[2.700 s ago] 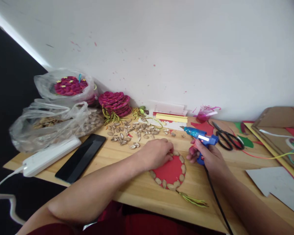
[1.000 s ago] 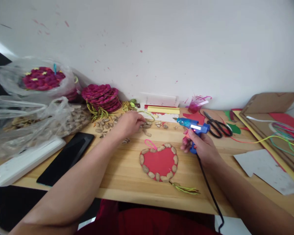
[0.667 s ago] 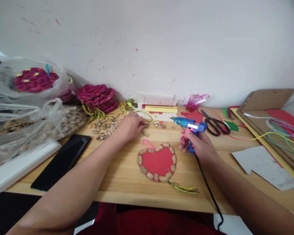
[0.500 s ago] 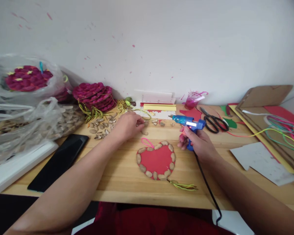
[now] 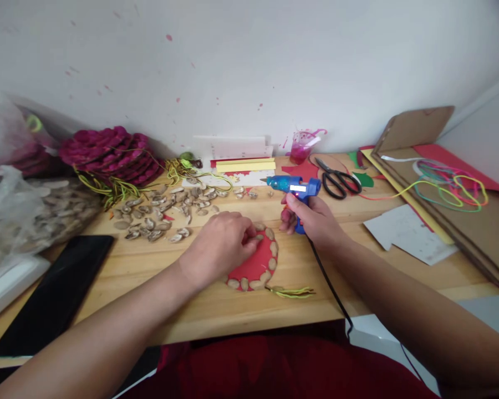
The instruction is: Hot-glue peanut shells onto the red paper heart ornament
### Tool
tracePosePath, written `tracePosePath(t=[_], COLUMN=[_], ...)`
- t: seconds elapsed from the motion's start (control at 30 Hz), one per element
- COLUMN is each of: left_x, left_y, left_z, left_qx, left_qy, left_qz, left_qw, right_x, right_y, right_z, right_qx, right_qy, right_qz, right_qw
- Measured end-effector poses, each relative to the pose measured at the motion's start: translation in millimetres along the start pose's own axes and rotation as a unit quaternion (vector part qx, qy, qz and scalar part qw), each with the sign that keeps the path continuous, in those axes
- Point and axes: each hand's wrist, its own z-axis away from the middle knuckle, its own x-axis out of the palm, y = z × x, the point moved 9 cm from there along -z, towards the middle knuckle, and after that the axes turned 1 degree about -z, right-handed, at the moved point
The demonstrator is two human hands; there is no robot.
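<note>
My right hand [image 5: 310, 219] is wrapped round the handle of a blue glue gun [image 5: 291, 185], its nozzle pointing left above the table. My left hand [image 5: 228, 244] hovers over or rests on a red heart-shaped piece [image 5: 255, 266] and covers its left part. Its fingers are pinched together at the heart's upper edge; what they hold, if anything, is hidden. Peanut shells [image 5: 272, 263] line the heart's visible rim. A yellow-green tassel [image 5: 293, 291] trails from its lower tip. Loose shell halves [image 5: 149, 223] lie scattered beyond my left hand.
Magenta discs [image 5: 112, 155] are stacked back left, beside plastic bags [image 5: 16, 199] and a black phone [image 5: 54, 293]. Black scissors [image 5: 339, 183], a pink-stained cup [image 5: 301, 149] and yellow strips [image 5: 245, 165] lie at the back. Cardboard [image 5: 416, 130] and coloured cord [image 5: 449, 183] are at right. The gun's cable [image 5: 326, 282] crosses the table edge.
My left hand has come from the loose shells toward me onto the heart. My right hand still holds the glue gun. The camera view has shifted to the right.
</note>
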Motion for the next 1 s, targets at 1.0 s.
tracePosePath(t=[1.0], left_x=[-4], left_y=[0], left_z=[-1], left_qx=[0.077], left_qy=[-0.019], left_qz=[-0.006], left_qw=[0.997], right_x=[1], right_y=[-3], right_z=[1], right_qx=[0.001], right_qy=[-0.010], right_qz=[0.011], right_qw=[1.000])
